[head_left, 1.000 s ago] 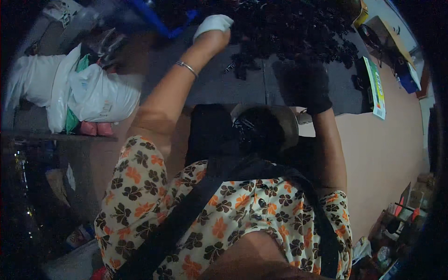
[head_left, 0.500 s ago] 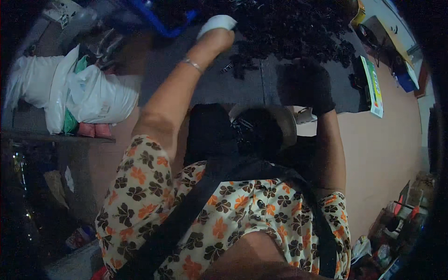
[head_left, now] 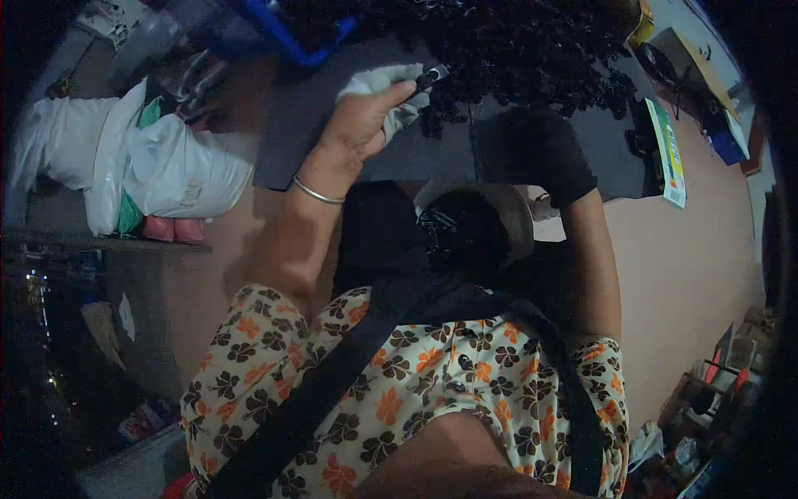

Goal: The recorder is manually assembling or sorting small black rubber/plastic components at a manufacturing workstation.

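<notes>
My left hand (head_left: 378,108), its fingers covered by white glove fabric with the thumb bare, pinches a small shiny black part (head_left: 432,77); its exact kind is too small to make out. Just beyond it, a heap of similar small black parts (head_left: 515,54) spreads over the far side of the dark table (head_left: 307,137). My right hand (head_left: 536,154) wears a black glove and rests low over the near part of the table. Dark glove on dark surface hides its fingers, and whether they grip anything does not show.
A round container (head_left: 519,220) with black parts inside stands below the table's near edge. A blue frame (head_left: 312,58) lies at the far left. A green and white box (head_left: 665,154) sits along the right edge. White sacks (head_left: 187,170) are stacked on the left.
My left hand has drawn back nearer to me and turned, so its thumb and the pinched black part now show. My right gloved hand has shifted only slightly.
</notes>
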Available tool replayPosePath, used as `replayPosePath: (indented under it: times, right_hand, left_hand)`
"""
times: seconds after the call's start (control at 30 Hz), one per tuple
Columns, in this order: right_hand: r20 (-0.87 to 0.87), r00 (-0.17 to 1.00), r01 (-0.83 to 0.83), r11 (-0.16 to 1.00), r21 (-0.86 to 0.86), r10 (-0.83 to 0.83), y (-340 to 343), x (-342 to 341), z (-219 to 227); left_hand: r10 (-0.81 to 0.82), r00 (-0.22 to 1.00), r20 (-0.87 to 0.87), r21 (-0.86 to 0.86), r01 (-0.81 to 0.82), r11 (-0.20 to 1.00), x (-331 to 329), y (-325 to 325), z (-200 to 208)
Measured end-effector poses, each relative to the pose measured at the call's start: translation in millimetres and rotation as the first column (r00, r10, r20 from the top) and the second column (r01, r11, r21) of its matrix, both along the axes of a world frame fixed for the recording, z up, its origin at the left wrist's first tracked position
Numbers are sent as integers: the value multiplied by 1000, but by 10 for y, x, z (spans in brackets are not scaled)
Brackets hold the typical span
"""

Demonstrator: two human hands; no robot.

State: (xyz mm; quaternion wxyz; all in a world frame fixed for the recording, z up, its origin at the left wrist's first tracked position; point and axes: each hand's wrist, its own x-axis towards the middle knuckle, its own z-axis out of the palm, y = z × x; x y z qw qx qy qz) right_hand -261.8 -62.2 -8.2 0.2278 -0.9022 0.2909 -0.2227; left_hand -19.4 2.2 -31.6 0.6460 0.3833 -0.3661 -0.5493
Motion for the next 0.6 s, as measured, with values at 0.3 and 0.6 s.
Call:
replayPosePath:
  times: [0.3, 0.6]
  right_hand:
    - [-291, 956, -55, 947, -317, -42, -34, -83, -100]
    - [423, 870, -131, 710, 692, -252, 310, 47, -29]
  left_hand:
    - [21, 971, 240, -60, -7, 998, -259, 196, 81]
    - [93, 703, 705, -157, 27, 987, -564, 276, 179]
